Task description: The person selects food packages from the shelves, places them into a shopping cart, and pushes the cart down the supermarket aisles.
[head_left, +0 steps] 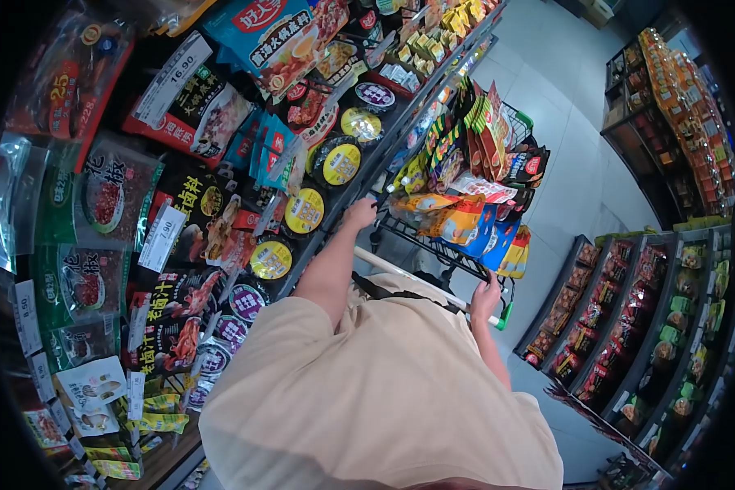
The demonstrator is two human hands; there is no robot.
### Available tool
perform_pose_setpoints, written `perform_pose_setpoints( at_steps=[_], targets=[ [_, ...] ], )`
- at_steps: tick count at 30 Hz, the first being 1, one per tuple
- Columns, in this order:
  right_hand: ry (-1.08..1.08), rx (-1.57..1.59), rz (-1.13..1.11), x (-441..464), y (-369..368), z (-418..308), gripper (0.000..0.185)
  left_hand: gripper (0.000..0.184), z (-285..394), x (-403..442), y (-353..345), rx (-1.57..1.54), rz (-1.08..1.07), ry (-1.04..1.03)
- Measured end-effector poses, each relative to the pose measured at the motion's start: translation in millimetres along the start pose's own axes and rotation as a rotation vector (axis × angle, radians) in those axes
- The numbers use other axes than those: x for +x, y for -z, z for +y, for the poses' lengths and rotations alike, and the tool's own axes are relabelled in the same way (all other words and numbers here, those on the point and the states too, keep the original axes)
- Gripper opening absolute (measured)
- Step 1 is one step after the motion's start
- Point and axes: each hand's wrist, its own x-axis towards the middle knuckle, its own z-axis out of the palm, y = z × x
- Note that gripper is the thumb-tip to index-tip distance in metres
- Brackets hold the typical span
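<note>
My left hand is at the near left corner of the shopping cart, beside the shelf edge, with its fingers bunched; whether it grips anything is too small to tell. My right hand is closed around the right end of the cart's near side, by the pale handle bar and its green end. The black wire cart holds many packets. Orange bags and blue bags lie near me, with red and brown packets farther forward.
Shelves on the left hold hanging seasoning bags and round tubs with yellow lids. Tiled floor runs ahead and to the right. Stocked racks stand at the right, with another display beyond.
</note>
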Motion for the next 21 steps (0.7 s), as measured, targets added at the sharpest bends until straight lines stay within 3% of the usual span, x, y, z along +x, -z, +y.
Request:
perform_pose_setpoints(
  at_steps=[9,14,18,21],
  targets=[
    [0.081,0.081,0.044,-9,-4,-15,0.041,0.039,-21,9,-7,-0.006,0.023,-0.04],
    [0.173,0.222,0.026,-1,20,-108,0.042,0.041,-18,-3,-6,0.007,-0.008,-0.055],
    [0.535,0.26,-0.086,28,4,-166,0.037,0.04,-18,-21,-4,-0.005,0.0,-0.057],
    [0.646,0.261,-0.189,48,-8,-221,0.033,0.037,-24,-33,-9,-0.026,0.022,-0.076]
  ],
)
